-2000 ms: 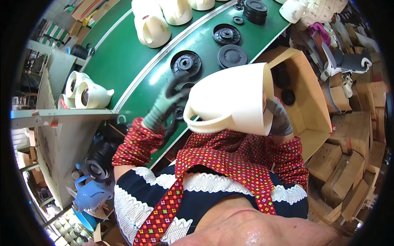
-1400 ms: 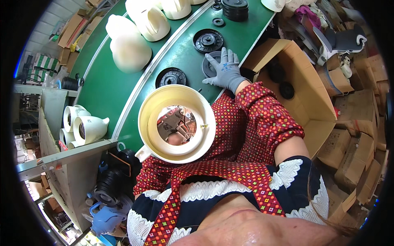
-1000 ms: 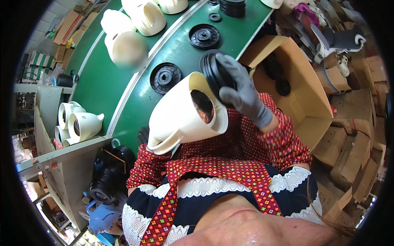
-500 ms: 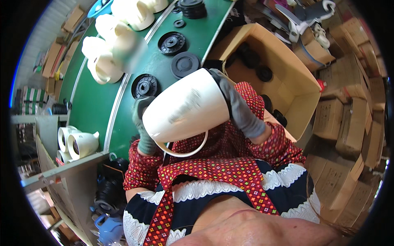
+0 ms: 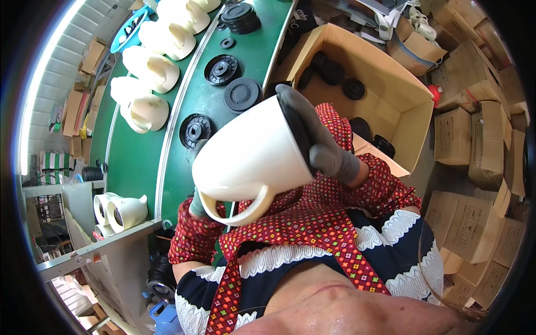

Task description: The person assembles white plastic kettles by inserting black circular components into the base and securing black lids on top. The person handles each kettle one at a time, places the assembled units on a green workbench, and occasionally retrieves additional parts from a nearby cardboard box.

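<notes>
A glossy white kettle body (image 5: 245, 151) with a loop handle (image 5: 239, 214) is held on its side before my chest, the handle toward me. My left hand (image 5: 197, 205), in a grey-green glove, holds its left end; most of those fingers are hidden behind the body. At the right end my gloved right hand (image 5: 330, 156) grips the round black base (image 5: 295, 127), thumb and fingers spread across it. Beyond the kettle body, black ribbed discs (image 5: 196, 131) and a smooth black disc (image 5: 242, 95) lie on the green bench.
Several white kettle bodies (image 5: 152, 68) line the left of the green bench (image 5: 134, 151), with a blue basin (image 5: 129, 34) behind. An open cardboard box (image 5: 399, 109) holding black parts stands at my right. Stacked cartons (image 5: 460, 223) lie further right. A metal rail (image 5: 95, 251) runs at lower left.
The kettle body has turned in my hands, bringing its handle round toward me and its grey marking out of sight. My right fingers are spread wider over the base; my left hand is more hidden.
</notes>
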A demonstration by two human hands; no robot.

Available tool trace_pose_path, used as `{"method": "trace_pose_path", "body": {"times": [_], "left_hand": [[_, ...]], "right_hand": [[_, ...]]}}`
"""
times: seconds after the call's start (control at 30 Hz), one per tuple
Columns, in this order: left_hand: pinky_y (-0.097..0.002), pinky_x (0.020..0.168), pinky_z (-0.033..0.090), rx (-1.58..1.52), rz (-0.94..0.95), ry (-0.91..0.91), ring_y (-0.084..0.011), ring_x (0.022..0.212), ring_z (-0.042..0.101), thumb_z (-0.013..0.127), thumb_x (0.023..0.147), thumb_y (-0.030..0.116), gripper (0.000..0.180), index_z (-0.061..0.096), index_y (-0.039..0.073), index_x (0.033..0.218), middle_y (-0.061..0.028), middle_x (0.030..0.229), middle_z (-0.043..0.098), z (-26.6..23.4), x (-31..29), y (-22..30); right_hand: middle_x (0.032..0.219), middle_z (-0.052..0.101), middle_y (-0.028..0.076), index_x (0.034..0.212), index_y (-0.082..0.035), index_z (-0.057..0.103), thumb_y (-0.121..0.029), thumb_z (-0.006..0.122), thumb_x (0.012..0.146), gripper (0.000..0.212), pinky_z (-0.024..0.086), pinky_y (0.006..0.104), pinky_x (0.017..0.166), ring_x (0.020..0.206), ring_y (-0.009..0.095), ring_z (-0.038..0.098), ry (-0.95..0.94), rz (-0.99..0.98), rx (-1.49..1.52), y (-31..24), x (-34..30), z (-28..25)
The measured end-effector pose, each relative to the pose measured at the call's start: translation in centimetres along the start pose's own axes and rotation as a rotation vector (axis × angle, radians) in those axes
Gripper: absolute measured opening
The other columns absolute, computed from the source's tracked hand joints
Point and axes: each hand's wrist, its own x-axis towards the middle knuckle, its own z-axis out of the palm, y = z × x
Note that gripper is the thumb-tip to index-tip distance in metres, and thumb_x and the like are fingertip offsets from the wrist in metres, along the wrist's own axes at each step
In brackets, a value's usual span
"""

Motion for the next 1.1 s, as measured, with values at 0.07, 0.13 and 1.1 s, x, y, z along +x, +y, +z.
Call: {"method": "trace_pose_path", "body": {"times": [0.07,0.13,1.1], "left_hand": [[-0.0443,0.091,0.059,0.608,0.611,0.182,-0.0341,0.104,0.073,0.084,0.085,0.016,0.039,0.073,0.001,0.12,-0.0183,0.115,0.072,-0.5,2.1,2.9],[-0.0452,0.09,0.059,0.857,0.763,0.161,-0.0347,0.103,0.073,0.085,0.084,0.017,0.039,0.073,0.001,0.118,-0.0181,0.113,0.071,-1.0,2.8,4.7],[-0.0457,0.122,0.05,-0.543,-0.436,-0.307,-0.0292,0.149,0.057,0.067,0.112,0.018,0.062,0.043,0.003,0.167,-0.0181,0.166,0.054,2.9,-0.4,1.6]], "right_hand": [[0.169,0.041,0.019,0.171,0.002,0.029,-0.043,0.045,0.114,0.074,0.032,0.0408,0.129,0.155,0.029,0.042,-0.034,0.024,-0.187,0.3,-0.3,-0.9],[0.168,0.044,0.016,0.171,0.004,0.026,-0.025,0.039,0.121,0.059,0.035,0.0375,0.129,0.153,0.026,0.046,0.135,0.483,0.291,-0.9,1.0,-1.0],[0.163,0.044,0.029,0.16,-0.005,0.053,-0.063,0.068,0.096,0.087,0.032,0.0584,0.127,0.152,0.05,0.044,-0.05,-0.31,-0.374,-2.4,-0.2,-1.6]]}}
